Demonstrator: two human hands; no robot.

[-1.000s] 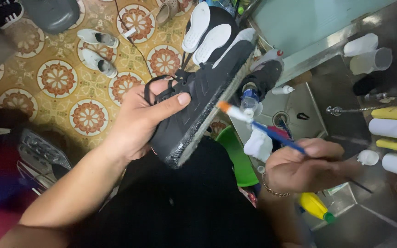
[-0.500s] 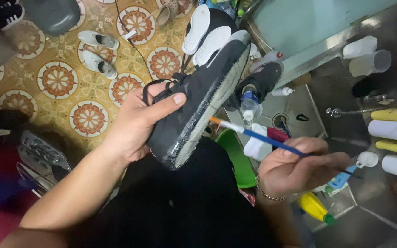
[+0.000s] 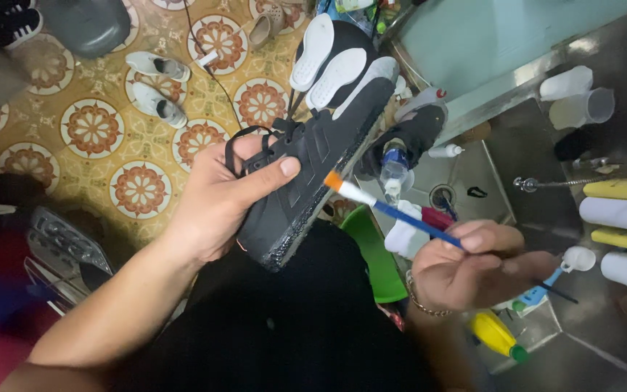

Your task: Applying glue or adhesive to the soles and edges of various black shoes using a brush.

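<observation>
While the left hand (image 3: 215,203) grips a matte black sneaker (image 3: 313,167), right-hand fingers (image 3: 484,239) pinch a slim blue-handled brush (image 3: 393,213).

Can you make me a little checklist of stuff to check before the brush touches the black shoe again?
1. Left hand grips the black shoe firmly, thumb across its side: ok.
2. Right hand holds the blue-handled brush in its fingers: ok.
3. Orange brush tip points at the shoe's sole edge, close beside it: ok.
4. Brush tip touching the shoe: cannot tell.
5. Shoe's black laces hang loose near the left hand, clear of the brush: ok.
6. Bristles loaded with cleaner: cannot tell.
</observation>
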